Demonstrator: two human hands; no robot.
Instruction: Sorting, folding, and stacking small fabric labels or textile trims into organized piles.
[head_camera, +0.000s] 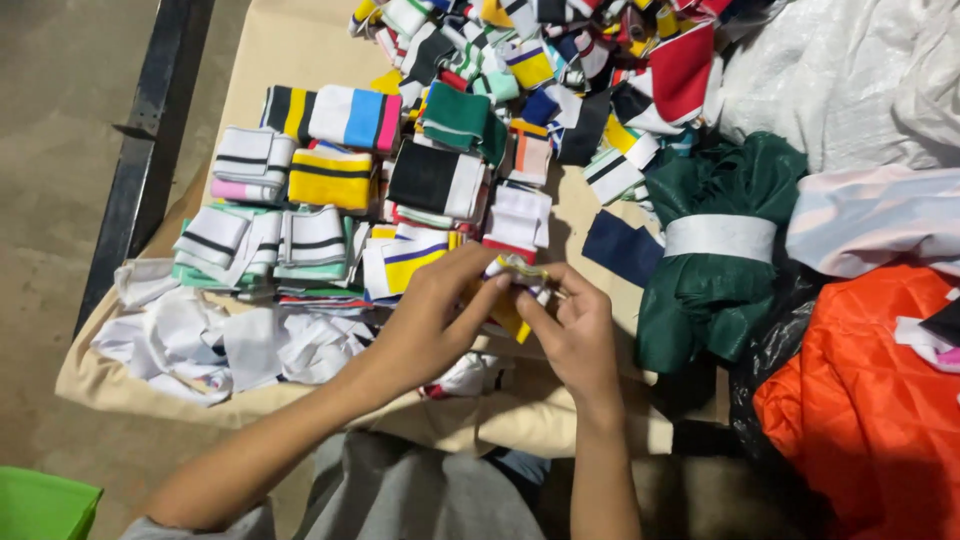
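My left hand (430, 315) and my right hand (572, 330) meet over the table's near edge, both pinching one small folded knit strip (517, 272), white and yellow with a thin stripe. The fingers of both hands close on it from either side. Just beyond my hands lie folded striped knit bands in neat piles (300, 215), and a loose heap of many-coloured bands (520, 60) spreads further back.
Beige cloth covers the table (270, 60). White fabric scraps (230, 345) lie at the near left. A dark green bundle tied with a white band (720, 240), an orange quilted cloth (870, 400) and a white sack (850, 80) crowd the right. A green object (40, 505) is at bottom left.
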